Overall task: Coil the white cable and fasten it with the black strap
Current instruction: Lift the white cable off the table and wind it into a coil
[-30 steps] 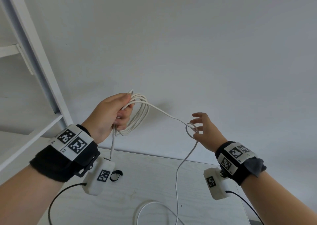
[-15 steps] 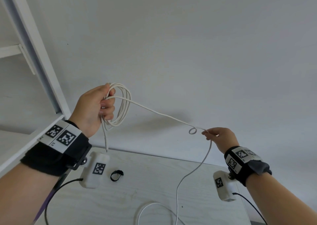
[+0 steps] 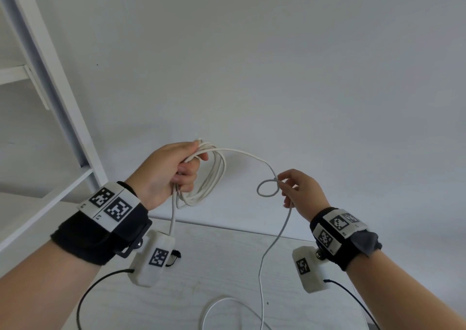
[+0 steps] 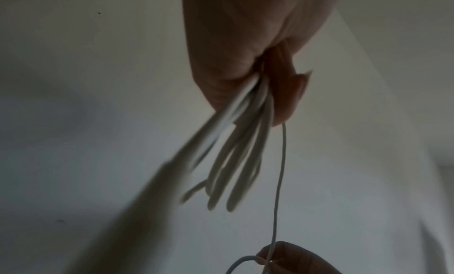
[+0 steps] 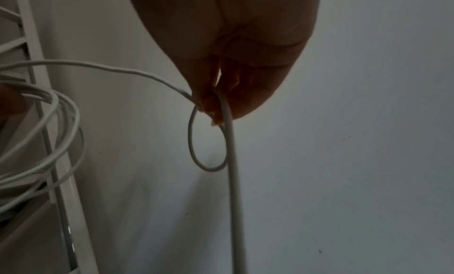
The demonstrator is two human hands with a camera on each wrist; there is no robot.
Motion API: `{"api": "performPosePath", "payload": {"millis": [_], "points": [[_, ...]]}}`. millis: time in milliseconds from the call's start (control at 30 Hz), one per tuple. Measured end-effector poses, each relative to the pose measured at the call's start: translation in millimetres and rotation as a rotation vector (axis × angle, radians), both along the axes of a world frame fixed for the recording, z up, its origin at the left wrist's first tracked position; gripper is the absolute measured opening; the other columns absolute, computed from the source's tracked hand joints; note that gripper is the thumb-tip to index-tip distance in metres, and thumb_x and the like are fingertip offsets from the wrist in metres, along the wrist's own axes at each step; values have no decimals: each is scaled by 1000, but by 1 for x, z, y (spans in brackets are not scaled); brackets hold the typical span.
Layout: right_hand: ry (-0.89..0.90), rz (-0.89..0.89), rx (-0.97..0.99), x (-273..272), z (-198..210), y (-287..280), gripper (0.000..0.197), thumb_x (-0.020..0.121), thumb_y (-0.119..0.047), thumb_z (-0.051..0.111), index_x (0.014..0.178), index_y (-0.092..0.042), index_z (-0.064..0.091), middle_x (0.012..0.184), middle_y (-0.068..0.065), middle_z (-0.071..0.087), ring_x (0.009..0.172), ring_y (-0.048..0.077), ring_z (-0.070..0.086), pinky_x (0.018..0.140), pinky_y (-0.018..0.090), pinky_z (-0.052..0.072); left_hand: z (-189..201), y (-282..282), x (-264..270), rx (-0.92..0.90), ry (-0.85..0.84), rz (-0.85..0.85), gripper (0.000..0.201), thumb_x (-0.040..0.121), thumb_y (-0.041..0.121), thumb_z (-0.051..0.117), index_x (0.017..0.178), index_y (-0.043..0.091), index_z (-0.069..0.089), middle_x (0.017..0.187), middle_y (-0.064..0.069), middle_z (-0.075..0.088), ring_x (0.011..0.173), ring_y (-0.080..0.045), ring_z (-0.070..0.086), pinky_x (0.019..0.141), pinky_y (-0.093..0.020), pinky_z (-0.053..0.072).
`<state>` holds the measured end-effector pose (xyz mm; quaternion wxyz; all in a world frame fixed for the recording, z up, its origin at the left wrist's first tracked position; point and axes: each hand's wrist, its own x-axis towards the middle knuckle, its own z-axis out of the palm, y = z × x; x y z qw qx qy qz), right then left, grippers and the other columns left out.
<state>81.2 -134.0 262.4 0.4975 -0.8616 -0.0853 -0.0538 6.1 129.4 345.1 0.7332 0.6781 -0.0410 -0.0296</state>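
My left hand point(image 3: 174, 171) grips several hanging loops of the white cable point(image 3: 211, 178) in front of the wall; the left wrist view shows the loops point(image 4: 243, 157) dangling from the closed fingers. One strand arcs rightward to my right hand point(image 3: 290, 191), which pinches the cable where a small kinked loop point(image 3: 267, 188) has formed; the kinked loop point(image 5: 207, 142) hangs below the fingertips in the right wrist view. From there the cable drops to the table point(image 3: 227, 266) and curls near the front edge. The black strap point(image 3: 174, 256) lies on the table, partly hidden behind my left wrist camera.
A white shelf frame point(image 3: 58, 98) stands at the left against the plain wall. The pale wooden table's back edge point(image 3: 252, 232) runs below my hands. Black camera leads trail from both wrists.
My hands have come closer together, the left one moving right and down with the coil. The stretched strand has slackened into an arc, and the small kinked loop has grown larger.
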Motion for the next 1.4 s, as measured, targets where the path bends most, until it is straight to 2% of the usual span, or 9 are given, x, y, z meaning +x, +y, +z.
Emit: {"api": "performPosePath", "payload": {"millis": [300, 467, 567, 700, 867, 967, 1033, 1200, 1400], "points": [[-72, -14, -137, -4, -5, 7, 12, 88, -19, 53, 86, -23, 65, 68, -6, 52, 54, 8, 42, 52, 19, 33, 3, 0, -4, -166, 146, -254, 34, 85, 39, 45, 60, 16, 50, 40, 11, 22, 30, -1, 18, 32, -16, 25], [-89, 125, -283, -18, -11, 19, 25, 88, -11, 49, 87, -27, 68, 78, -9, 51, 71, 7, 50, 64, 18, 39, 7, -2, 0, -432, 167, -251, 31, 88, 34, 42, 65, 16, 49, 42, 10, 24, 37, -6, 12, 34, -16, 30], [-107, 224, -392, -29, -11, 25, 23, 84, -13, 52, 87, -31, 67, 79, -11, 49, 73, 11, 52, 68, 24, 44, 3, -2, 5, -571, 133, -215, 27, 91, 30, 40, 71, 15, 50, 46, 9, 33, 35, -4, 29, 42, -18, 41], [-168, 357, -534, -45, -10, 38, 15, 86, -34, 51, 86, -30, 65, 81, -10, 50, 78, 10, 50, 69, 28, 45, -4, -3, 10, -649, 80, -112, 26, 94, 28, 40, 75, 14, 50, 57, 5, 50, 52, -9, 54, 65, -27, 56], [-182, 429, -622, -57, -7, 56, 24, 91, -35, 47, 85, -21, 65, 80, -11, 45, 80, 11, 43, 71, 33, 44, -7, -8, 9, -604, 1, -62, 30, 97, 28, 38, 77, 11, 53, 80, -5, 72, 72, -21, 71, 73, -33, 58], [-191, 467, -645, -63, -4, 63, 27, 92, -32, 44, 81, -18, 65, 79, -10, 45, 80, 13, 42, 68, 32, 42, -6, -10, 7, -532, -53, -80, 34, 97, 28, 38, 73, 12, 57, 112, -14, 70, 93, -32, 69, 83, -37, 56], [-200, 490, -673, -66, 0, 66, 29, 93, -31, 42, 78, -18, 63, 79, -8, 45, 79, 14, 41, 68, 33, 42, -7, -12, 6, -468, -76, -65, 34, 98, 28, 37, 75, 11, 55, 122, -16, 65, 103, -37, 65, 86, -40, 55], [-225, 534, -675, -74, 10, 70, 37, 92, -34, 35, 74, -14, 59, 79, 0, 52, 81, 21, 47, 70, 38, 44, -13, -17, 6, -378, -64, -30, 22, 98, 23, 37, 83, 9, 46, 127, -19, 60, 107, -41, 62, 87, -49, 53], [-296, 581, -637, -79, 19, 74, 53, 80, -46, 16, 70, -15, 57, 77, 2, 53, 77, 22, 47, 66, 35, 41, -21, -24, 3, -216, -64, -24, 18, 95, 24, 39, 102, 8, 46, 132, -13, 57, 111, -34, 62, 95, -54, 47]]}}
